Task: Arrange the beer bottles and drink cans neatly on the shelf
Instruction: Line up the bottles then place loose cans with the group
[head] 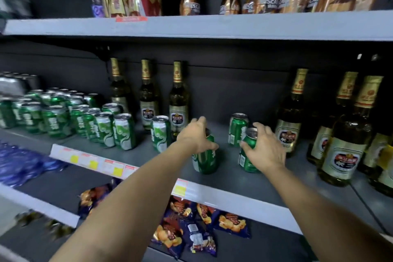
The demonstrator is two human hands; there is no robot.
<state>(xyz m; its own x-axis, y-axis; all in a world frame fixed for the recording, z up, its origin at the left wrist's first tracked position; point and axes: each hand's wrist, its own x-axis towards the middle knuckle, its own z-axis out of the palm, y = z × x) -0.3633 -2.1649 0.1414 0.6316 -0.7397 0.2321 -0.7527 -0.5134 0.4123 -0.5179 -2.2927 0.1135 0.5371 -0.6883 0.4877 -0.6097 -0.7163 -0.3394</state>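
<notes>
left hand (196,136): my fingers curl over the top of a green can (205,156); thumb on its right side, gripping it
right hand (264,147): fingers wrapped round the right can (247,153), thumb at its left side; can tilts slightly left
held cans: both near the front of the shelf (234,189), apart from each other
third can (237,128): upright, just behind and between my hands
pale can (161,134): just left of my left fingers
can group (70,116): well left of my left hand, packed rows
left bottles (148,95): three upright behind my left fingers, at the back
right bottles (340,132): cluster just right of my right hand
snack bags (191,225): lower shelf, under my forearms
</notes>
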